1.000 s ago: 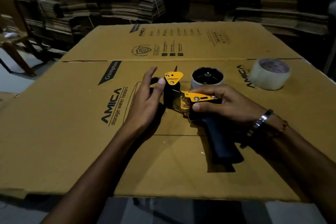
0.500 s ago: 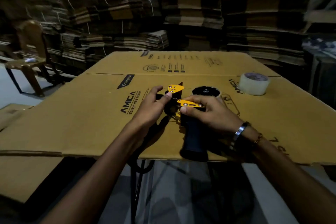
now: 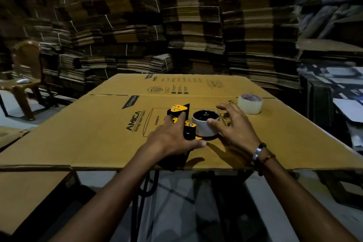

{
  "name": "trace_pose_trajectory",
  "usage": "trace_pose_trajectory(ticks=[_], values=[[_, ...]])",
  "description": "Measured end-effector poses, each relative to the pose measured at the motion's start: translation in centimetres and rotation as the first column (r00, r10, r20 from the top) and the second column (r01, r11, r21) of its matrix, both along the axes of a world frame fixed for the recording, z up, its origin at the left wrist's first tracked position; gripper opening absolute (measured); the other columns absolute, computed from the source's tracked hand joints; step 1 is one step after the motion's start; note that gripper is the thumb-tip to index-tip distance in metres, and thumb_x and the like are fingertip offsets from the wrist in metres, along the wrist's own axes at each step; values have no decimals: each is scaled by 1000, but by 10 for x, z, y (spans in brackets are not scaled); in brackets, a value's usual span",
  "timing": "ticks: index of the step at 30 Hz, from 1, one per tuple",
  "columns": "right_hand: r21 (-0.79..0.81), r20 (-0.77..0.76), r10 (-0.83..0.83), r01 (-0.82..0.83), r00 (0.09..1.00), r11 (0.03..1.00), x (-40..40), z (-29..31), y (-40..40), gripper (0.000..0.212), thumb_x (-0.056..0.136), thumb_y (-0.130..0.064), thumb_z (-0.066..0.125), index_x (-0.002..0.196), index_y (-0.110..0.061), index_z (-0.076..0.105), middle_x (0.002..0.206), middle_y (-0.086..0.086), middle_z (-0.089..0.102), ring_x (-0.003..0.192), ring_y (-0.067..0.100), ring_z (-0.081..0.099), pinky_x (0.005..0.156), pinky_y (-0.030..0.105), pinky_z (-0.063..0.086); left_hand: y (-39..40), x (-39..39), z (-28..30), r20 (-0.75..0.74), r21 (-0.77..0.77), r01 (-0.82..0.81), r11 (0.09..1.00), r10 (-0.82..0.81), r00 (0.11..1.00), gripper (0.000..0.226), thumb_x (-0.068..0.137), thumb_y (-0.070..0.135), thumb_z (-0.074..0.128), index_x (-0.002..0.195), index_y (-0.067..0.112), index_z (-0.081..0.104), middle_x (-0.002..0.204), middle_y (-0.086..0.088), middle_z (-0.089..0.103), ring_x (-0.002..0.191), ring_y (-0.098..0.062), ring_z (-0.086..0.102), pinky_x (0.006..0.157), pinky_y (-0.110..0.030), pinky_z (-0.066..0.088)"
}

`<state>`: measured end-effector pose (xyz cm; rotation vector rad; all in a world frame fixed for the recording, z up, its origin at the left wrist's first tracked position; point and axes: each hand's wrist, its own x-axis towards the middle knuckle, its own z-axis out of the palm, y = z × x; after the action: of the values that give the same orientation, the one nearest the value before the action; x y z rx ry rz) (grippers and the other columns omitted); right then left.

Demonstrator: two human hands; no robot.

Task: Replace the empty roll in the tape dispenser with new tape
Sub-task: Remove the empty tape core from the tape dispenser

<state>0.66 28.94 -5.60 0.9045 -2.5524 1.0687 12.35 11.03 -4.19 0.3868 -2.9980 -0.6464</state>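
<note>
Fingers of the left hand (image 3: 172,139) are lying spread over the yellow-and-black tape dispenser (image 3: 181,122), pressing it onto the flattened cardboard box (image 3: 98,135). The right hand (image 3: 233,125) is curving open around the white empty roll (image 3: 205,125) on the dispenser's hub, thumb touching its side. A new tape roll (image 3: 249,103) is sitting well apart at the far right. Stacks of flattened cartons (image 3: 192,25) are filling the dim room, with a wooden chair (image 3: 25,76) at left.

Black-and-yellow tape dispenser (image 3: 183,124) lies flat, empty white roll (image 3: 205,126) still mounted; new clear tape (image 3: 249,103) lies flat, well right of it
</note>
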Motion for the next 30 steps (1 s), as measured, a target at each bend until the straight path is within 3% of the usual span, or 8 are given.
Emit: trace_pose_trajectory(ticks=[4,8,14,16,18,21,25,30], values=[[5,325,102,-110,940,994,-8,-9,1,98,80,-46,78,156,-22,20,161,5,31,141,23,40,110,37,39,-5,-2,7,61,-29,84,996,-82,995,98,85,49,70,157,33,5,159,-10,20,139,-34,37,108,-48,42],[-31,364,172,-173,915,984,-1,-12,-4,104,81,-38,80,158,-18,14,162,3,30,143,20,37,105,24,33,-33,-2,18,144,47,135,990,-140,980,105,87,30,73,157,33,-5,160,-6,24,140,-29,37,112,-47,39],[-92,422,261,-245,868,965,2,-14,-6,97,84,-33,77,158,-18,17,158,0,35,136,12,39,99,20,35,-48,-3,24,196,12,10,1000,-12,981,116,82,50,73,157,22,-10,161,-13,29,141,-34,37,114,-48,36],[-156,456,298,-255,838,954,-2,-13,-6,88,86,-42,73,156,-19,25,150,-4,41,130,8,41,94,18,42,-34,5,24,60,-272,-44,961,63,996,103,84,60,65,158,23,5,161,-12,22,143,-34,28,114,-47,33],[-226,499,297,-208,814,952,-6,-14,-6,90,77,-67,69,150,-23,40,149,-5,47,132,13,47,104,31,47,-7,13,15,-341,-373,-202,906,69,938,71,91,55,57,148,20,35,147,-10,37,133,-27,36,107,-43,38],[-394,600,352,-117,718,912,-13,-15,-11,68,82,-70,61,130,-21,64,134,0,65,127,20,58,109,50,46,46,15,-8,-612,-16,-113,993,80,787,50,97,36,56,141,15,46,133,-3,41,121,-14,40,105,-32,41],[-343,526,331,-161,783,926,-7,-14,-11,56,85,-63,58,118,-20,71,120,-2,72,116,18,65,102,46,51,71,1,-40,-420,403,-58,913,241,875,102,90,42,68,158,13,-2,161,-4,12,147,-24,16,115,-32,26],[-276,562,330,-204,759,939,-8,-15,5,38,86,-53,67,117,-31,66,117,-5,69,108,11,64,84,28,54,44,-17,-48,-331,315,-27,949,136,934,125,78,43,80,157,11,-11,159,-8,27,144,-27,28,114,-40,35]])
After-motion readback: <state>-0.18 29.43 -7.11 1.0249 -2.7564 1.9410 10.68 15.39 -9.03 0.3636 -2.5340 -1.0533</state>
